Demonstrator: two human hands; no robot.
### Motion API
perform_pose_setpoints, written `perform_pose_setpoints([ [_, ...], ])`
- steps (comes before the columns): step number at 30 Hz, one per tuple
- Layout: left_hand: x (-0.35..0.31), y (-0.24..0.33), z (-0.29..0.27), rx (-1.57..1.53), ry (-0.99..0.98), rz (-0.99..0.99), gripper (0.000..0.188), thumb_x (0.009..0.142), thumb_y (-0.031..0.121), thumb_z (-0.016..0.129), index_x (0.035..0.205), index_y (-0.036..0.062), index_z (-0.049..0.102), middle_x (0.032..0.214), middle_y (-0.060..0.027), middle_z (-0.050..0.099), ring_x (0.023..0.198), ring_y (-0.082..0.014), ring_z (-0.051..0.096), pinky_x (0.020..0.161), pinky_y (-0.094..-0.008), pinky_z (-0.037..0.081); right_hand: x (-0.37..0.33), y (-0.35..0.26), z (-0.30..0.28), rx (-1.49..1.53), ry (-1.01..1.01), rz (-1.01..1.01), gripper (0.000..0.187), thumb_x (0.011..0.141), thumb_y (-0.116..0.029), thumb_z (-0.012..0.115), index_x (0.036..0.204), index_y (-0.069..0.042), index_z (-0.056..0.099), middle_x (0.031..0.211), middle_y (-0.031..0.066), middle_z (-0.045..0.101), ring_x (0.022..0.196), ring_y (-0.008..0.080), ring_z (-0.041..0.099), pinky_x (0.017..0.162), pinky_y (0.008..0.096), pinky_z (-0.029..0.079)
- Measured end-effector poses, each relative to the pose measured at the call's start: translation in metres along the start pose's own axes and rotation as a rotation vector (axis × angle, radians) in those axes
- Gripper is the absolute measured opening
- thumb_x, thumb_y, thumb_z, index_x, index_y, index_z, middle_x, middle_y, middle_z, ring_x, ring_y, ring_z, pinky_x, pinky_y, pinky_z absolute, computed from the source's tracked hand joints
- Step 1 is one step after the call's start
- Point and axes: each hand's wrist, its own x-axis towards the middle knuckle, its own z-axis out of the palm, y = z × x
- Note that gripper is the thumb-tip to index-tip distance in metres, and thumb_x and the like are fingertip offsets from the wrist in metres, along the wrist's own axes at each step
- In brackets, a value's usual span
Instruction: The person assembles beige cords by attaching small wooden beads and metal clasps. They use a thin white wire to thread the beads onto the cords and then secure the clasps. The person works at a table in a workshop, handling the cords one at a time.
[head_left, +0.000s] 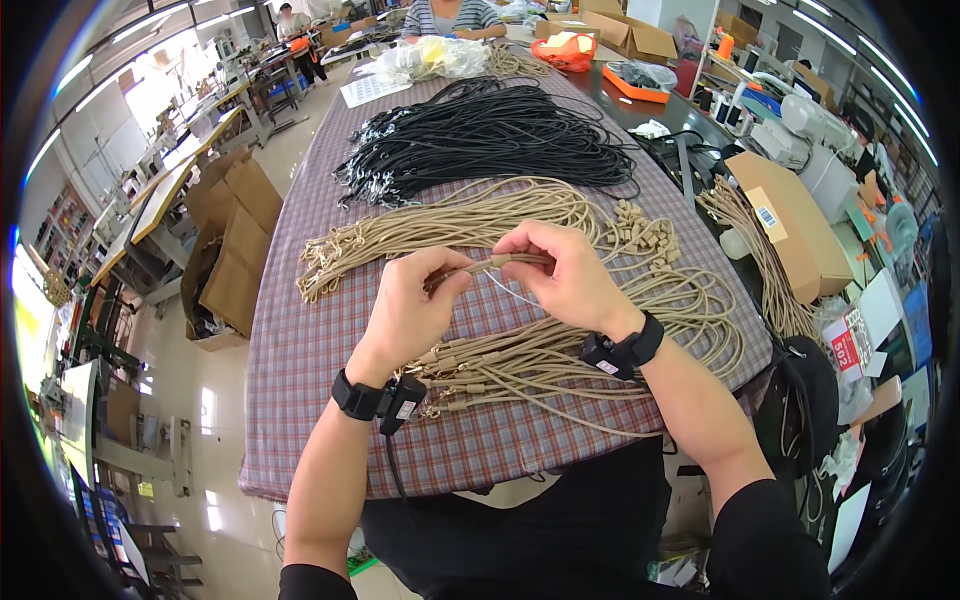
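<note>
Above the middle of the table, my left hand (pixel 408 308) and my right hand (pixel 572 278) pinch a tan cord (pixel 482 266) between thumbs and fingers. A thin whitish strand (pixel 512 292) curves below the cord between the hands; whether it is wire or thread I cannot make out. Under and nearer than my hands lies a bundle of tan cords (pixel 530 350) with metal clasps at its left end. Another tan cord bundle (pixel 430 225) lies just beyond them. To the right of that bundle sits a pile of small tan cord stoppers (pixel 640 238).
A plaid cloth (pixel 290 400) covers the table. Farther off lie black cords (pixel 490 140) with metal clasps, clear plastic bags (pixel 435 58) and a seated person (pixel 452 18). At right are a cardboard box (pixel 785 225) and an orange tray (pixel 638 90); an open carton (pixel 240 250) stands left.
</note>
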Motion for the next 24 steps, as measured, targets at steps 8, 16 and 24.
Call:
perform_pose_setpoints([
  [8, -0.003, 0.002, 0.005, -0.103, 0.022, 0.015, 0.011, 0.099, 0.002, 0.071, 0.108, -0.0039, 0.074, 0.091, -0.0031, 0.073, 0.08, -0.0064, 0.062, 0.071, -0.0249, 0.05, 0.001, -0.001, -0.002, 0.023, -0.01, 0.0, 0.018, 0.093, 0.002, 0.078, 0.11, 0.001, 0.071, 0.102, 0.0078, 0.074, 0.092, 0.0142, 0.072, 0.084, 0.0298, 0.06],
  [16, -0.004, 0.016, 0.004, -0.041, -0.04, -0.073, 0.012, 0.101, 0.007, 0.071, 0.101, -0.0044, 0.074, 0.079, 0.0032, 0.068, 0.069, -0.0008, 0.05, 0.059, -0.0217, 0.041, -0.002, -0.003, -0.003, 0.028, -0.077, 0.087, 0.014, 0.094, -0.001, 0.078, 0.107, 0.002, 0.072, 0.095, 0.0067, 0.075, 0.086, 0.0115, 0.07, 0.079, 0.0287, 0.058],
  [24, 0.0, 0.005, 0.001, -0.211, -0.101, -0.242, 0.021, 0.097, 0.014, 0.076, 0.098, -0.0069, 0.08, 0.085, -0.004, 0.076, 0.079, -0.006, 0.064, 0.072, -0.0248, 0.052, 0.002, -0.002, 0.004, 0.02, -0.162, 0.015, 0.017, 0.093, 0.002, 0.077, 0.106, -0.003, 0.068, 0.083, 0.0011, 0.065, 0.074, 0.0088, 0.058, 0.068, 0.0278, 0.049],
])
